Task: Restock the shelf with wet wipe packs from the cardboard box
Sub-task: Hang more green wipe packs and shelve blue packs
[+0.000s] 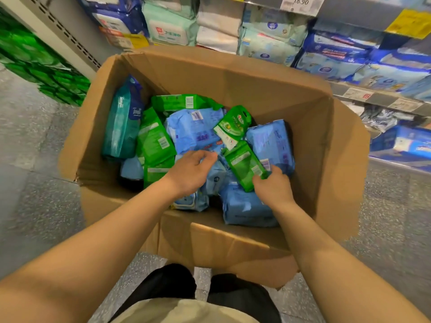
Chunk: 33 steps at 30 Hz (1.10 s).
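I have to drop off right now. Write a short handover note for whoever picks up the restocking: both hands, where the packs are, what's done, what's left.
Right hand: grips the near end of a green wet wipe pack inside the cardboard box.
Left hand: fingers loosely curled over the blue packs in the box's middle, holding nothing that shows.
Box: open on the floor in front of the shelf, holding many green and blue packs plus a teal Tempo pack upright at its left side.
Done: cannot tell how many packs have gone up; the shelf already holds stock.
Left: lift out the gripped green pack, shelve it, then work through the others.
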Tool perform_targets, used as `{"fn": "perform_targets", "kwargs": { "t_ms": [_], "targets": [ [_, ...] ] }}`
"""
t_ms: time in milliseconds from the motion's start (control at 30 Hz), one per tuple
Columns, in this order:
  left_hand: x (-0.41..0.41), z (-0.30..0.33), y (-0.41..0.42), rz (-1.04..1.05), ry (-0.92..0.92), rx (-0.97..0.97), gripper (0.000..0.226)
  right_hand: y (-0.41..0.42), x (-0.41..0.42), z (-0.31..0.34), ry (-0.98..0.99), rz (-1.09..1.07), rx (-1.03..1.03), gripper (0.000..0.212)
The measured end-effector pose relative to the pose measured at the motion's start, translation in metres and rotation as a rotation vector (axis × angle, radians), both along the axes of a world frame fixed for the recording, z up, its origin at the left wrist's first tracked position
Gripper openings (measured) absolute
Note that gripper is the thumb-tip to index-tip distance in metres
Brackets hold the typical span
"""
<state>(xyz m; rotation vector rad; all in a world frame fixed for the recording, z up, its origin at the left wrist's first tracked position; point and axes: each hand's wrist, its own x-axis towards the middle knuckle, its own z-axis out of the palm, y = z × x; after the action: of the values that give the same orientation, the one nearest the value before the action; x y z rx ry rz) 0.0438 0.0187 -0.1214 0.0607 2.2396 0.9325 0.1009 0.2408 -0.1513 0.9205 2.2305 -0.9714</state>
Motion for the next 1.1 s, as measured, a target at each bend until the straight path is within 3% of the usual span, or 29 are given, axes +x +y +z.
{"fn": "perform_targets", "kwargs": {
  "t_ms": [67,167,300,333,433,500,600,833,933,1000,1100],
  "targets": [
    [0.002,-0.001,0.000,0.025,0.005,0.032,0.039,-0.003,0.000,-0.011,-0.055,-0.044,0.027,0.058],
    [0.003,0.001,-0.001,0.070,-0.009,0.057,0.050,-0.010,-0.004,-0.021,-0.069,-0.150,0.006,0.063],
    [0.005,-0.001,-0.006,0.115,-0.045,0.072,0.052,-0.012,-0.006,-0.044,-0.003,-0.581,-0.319,0.075],
    [0.005,-0.001,-0.006,0.130,-0.056,0.064,0.050,-0.014,-0.006,-0.047,-0.010,-0.716,-0.424,0.071],
    [0.006,0.004,-0.006,0.180,-0.100,0.053,0.043,-0.017,-0.009,-0.045,-0.009,-0.914,-0.577,0.026],
    [0.007,0.005,-0.005,0.208,-0.133,0.053,0.034,-0.019,-0.010,-0.050,-0.016,-0.935,-0.577,0.016],
    [0.010,0.008,-0.001,0.253,-0.184,0.040,0.039,-0.023,-0.013,-0.050,-0.032,-0.983,-0.635,0.008],
    [0.011,0.014,0.014,0.401,-0.370,0.111,0.023,-0.019,-0.019,-0.032,0.053,-0.949,-0.647,0.022],
    [0.011,0.022,0.024,0.488,-0.496,0.192,0.028,-0.018,-0.013,-0.013,0.139,-0.925,-0.617,0.021],
    [0.011,0.031,0.031,0.513,-0.584,0.234,0.037,-0.018,-0.005,0.000,0.198,-0.863,-0.555,0.013],
    [0.012,0.046,0.039,0.536,-0.694,0.304,0.044,-0.019,0.006,0.018,0.245,-0.641,-0.299,0.010]
  ]
}}
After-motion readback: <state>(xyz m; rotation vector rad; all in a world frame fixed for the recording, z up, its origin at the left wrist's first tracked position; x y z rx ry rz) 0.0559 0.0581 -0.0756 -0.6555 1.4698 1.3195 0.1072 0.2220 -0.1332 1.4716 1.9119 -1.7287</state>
